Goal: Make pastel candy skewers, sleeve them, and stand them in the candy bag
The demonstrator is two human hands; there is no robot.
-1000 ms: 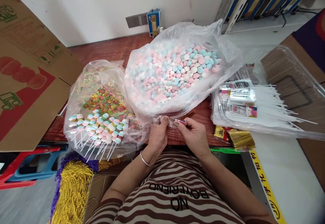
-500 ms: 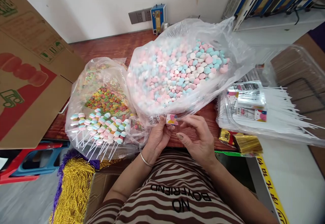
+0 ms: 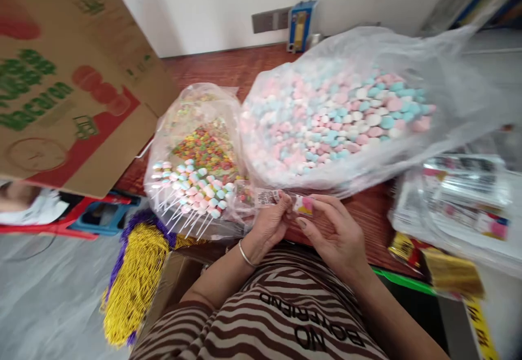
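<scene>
A small clear printed candy bag (image 3: pixel 267 198) with a pink and yellow patch stretches between my hands, just above the table's front edge. My left hand (image 3: pixel 274 223) is closed and pinches the bag near its middle. At the bag's patterned right end, my right hand (image 3: pixel 336 232) has its index finger and thumb on the plastic, its other fingers curled. Just left of my hands, marshmallow skewers (image 3: pixel 196 188) on white sticks lie on a clear bag of colourful ring candies (image 3: pixel 206 148). Behind my hands rests a large clear bag of pink, white and blue marshmallows (image 3: pixel 338 115).
A cardboard box (image 3: pixel 81 77) stands at the left. At right are stacked printed packaging bags (image 3: pixel 465 186) in a clear tray and gold twist ties (image 3: pixel 452 273). A blue device (image 3: pixel 300 25) stands by the wall. Yellow beaded strands (image 3: pixel 136 284) hang at lower left.
The view has swung left, so things appear further right. My right fingers have closed in from beside the small bag onto its right end. My left hand keeps hold of it.
</scene>
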